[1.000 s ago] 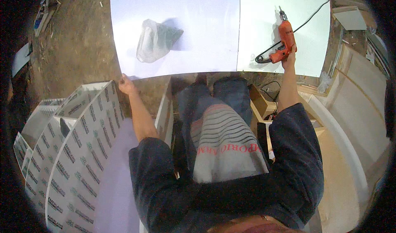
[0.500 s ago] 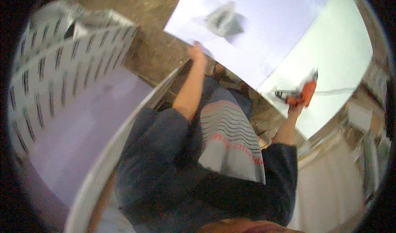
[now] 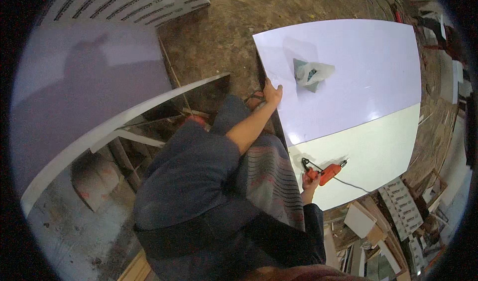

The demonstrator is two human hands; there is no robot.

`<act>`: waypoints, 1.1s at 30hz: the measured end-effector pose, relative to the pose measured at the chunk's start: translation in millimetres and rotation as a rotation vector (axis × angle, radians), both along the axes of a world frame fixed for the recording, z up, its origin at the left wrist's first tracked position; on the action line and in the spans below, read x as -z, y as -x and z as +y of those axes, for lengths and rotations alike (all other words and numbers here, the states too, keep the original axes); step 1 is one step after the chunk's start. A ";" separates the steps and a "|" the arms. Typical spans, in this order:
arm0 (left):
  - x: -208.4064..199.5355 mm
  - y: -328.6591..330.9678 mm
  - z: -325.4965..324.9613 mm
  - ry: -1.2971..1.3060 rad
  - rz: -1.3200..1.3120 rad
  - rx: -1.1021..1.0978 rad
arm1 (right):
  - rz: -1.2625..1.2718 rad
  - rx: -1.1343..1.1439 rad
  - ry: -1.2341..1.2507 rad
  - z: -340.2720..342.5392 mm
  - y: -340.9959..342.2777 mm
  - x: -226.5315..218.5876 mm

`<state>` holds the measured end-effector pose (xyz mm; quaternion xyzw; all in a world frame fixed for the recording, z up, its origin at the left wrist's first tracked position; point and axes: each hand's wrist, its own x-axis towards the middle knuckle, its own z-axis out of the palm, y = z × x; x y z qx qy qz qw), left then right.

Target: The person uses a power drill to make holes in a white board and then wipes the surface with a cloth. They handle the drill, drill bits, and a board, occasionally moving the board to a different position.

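My left hand (image 3: 272, 93) grips the near-left edge of a large glossy white board (image 3: 368, 57), its thumb by the top face and some fingers hidden. My right hand (image 3: 309, 184) is closed round an orange pistol-shaped corded tool (image 3: 330, 174), low over a greenish-white strip (image 3: 368, 146) along the board's right part. The tool has a silver tip pointing away to the right and a dark bent piece beside its grip. Its grey cord trails over the strip. A crumpled white-and-green plastic bag (image 3: 312, 76) lies on the board, apart from both hands.
A pale panel (image 3: 99, 77) stands on my left, its white edge (image 3: 74, 164) close by my arm. Printed white wrapping (image 3: 134, 4) lies beyond it. Board offcuts (image 3: 359, 220) are piled at the lower right. Brown floor (image 3: 234, 27) stretches beyond the board.
My view has turned, so the board and bag now sit farther right and lower. The tool remains in my right hand, its tip now pointing more to the right. My left hand stays at the board's edge.
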<state>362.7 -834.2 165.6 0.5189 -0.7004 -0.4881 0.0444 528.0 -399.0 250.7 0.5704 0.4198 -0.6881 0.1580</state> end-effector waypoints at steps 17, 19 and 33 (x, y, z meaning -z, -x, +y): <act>3.4 86.4 -176.6 0.406 0.223 0.019 | 0.322 -0.245 -1.139 -108.2 45.9 60.3; 13.1 60.2 -216.4 0.610 -0.036 0.313 | 0.080 -0.003 0.061 -172.2 -10.7 66.1; 0.7 131.7 -238.9 0.657 -0.099 0.501 | -0.071 0.786 -0.126 -301.1 68.6 90.6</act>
